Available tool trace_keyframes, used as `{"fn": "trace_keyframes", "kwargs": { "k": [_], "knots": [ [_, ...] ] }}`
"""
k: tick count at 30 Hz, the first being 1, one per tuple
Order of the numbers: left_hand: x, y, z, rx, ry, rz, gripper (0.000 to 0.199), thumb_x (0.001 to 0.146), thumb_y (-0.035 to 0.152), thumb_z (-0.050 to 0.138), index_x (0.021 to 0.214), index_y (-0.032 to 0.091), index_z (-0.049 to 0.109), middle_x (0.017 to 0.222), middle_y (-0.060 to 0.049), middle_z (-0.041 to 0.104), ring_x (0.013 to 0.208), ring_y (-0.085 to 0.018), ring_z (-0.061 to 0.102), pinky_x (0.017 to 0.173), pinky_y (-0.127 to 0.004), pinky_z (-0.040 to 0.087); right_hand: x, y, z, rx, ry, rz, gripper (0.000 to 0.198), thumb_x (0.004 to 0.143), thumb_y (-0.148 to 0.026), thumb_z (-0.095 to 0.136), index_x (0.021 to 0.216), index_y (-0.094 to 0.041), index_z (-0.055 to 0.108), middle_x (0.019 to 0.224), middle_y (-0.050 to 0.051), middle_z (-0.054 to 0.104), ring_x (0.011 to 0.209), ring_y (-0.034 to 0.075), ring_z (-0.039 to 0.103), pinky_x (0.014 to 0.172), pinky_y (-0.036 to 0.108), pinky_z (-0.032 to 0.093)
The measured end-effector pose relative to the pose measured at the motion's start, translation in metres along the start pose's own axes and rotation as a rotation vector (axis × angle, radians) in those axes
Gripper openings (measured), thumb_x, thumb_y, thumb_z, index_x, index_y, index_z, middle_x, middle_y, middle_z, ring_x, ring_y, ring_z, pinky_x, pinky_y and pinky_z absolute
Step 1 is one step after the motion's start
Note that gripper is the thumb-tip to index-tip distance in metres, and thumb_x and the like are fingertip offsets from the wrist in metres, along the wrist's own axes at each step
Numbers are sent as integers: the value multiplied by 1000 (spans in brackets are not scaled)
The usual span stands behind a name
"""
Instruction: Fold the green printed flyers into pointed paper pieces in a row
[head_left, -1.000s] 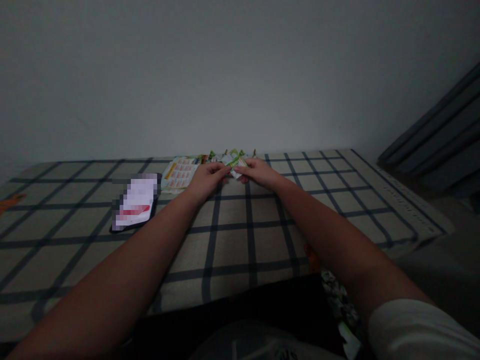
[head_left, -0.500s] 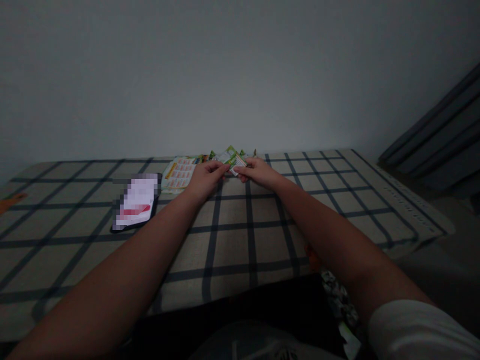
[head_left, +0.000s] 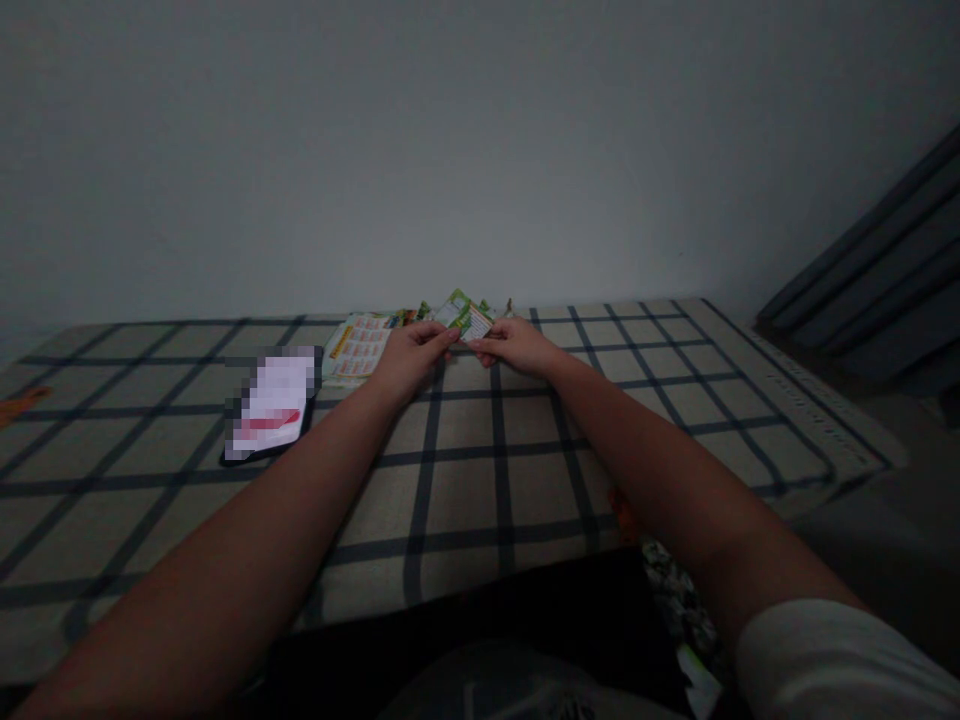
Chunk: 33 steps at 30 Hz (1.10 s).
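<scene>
Between my two hands, near the far edge of the table, is a small green and white printed card or packet [head_left: 471, 318], tilted like a diamond. My left hand [head_left: 418, 350] pinches its left corner between thumb and fingers. On the opposite side, my right hand [head_left: 516, 345] grips the lower right corner the same way. Just left of my left hand lies a printed sheet or flat packet [head_left: 360, 345] with rows of small red and white boxes. Small green and brown pieces [head_left: 421, 311] show behind my hands, too small and partly hidden to name.
A phone [head_left: 274, 405] with a lit, blurred screen lies left of my left forearm. The table has a checked cloth [head_left: 465, 490] and stands against a grey wall [head_left: 480, 150]. A grey curtain [head_left: 877, 260] hangs at the right. Something orange [head_left: 22, 404] lies at the left edge.
The green and white piece has turned slightly and sits a little higher, with its printed face more open to view. Both hands stay almost where they were.
</scene>
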<state>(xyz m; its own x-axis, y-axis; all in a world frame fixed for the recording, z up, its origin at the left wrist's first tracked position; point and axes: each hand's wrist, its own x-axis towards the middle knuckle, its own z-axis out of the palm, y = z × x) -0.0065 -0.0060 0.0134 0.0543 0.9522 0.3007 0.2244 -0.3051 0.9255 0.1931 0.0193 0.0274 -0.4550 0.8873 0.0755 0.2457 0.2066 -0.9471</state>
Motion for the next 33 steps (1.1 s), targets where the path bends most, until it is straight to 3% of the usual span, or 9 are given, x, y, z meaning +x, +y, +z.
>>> {"fn": "trace_keyframes", "kwargs": {
  "k": [17, 24, 30, 33],
  "knots": [
    [3, -3, 1, -132, -9, -61, 42, 69, 56, 83, 70, 17, 68, 56, 2, 54, 47, -9, 38, 46, -24, 23, 6, 11, -2, 70, -28, -55, 18, 90, -19, 70, 74, -14, 64, 64, 1, 65, 60, 10, 60, 59, 21, 50],
    [1, -1, 1, -78, -34, -61, 38, 72, 54, 82, 73, 18, 71, 57, 1, 55, 48, -10, 40, 46, -24, 24, 12, 15, -2, 183, 57, -122, 16, 81, -23, 77, 89, -16, 65, 71, -1, 65, 60, 9, 58, 56, 20, 51],
    [0, 0, 4, -152, -58, -82, 36, 73, 51, 82, 82, 17, 73, 65, 0, 62, 54, -10, 50, 48, -22, 36, 11, 17, -1, 151, 54, -184, 21, 78, -28, 77, 88, -16, 63, 73, -2, 62, 64, 10, 58, 59, 22, 50],
    [3, 0, 6, -227, -12, -91, 39, 67, 44, 87, 88, 16, 70, 71, 0, 65, 56, -9, 55, 51, -21, 44, 11, 19, 0, 131, 56, -200, 25, 76, -31, 79, 87, -16, 62, 75, -2, 61, 67, 11, 59, 61, 22, 50]
  ]
}}
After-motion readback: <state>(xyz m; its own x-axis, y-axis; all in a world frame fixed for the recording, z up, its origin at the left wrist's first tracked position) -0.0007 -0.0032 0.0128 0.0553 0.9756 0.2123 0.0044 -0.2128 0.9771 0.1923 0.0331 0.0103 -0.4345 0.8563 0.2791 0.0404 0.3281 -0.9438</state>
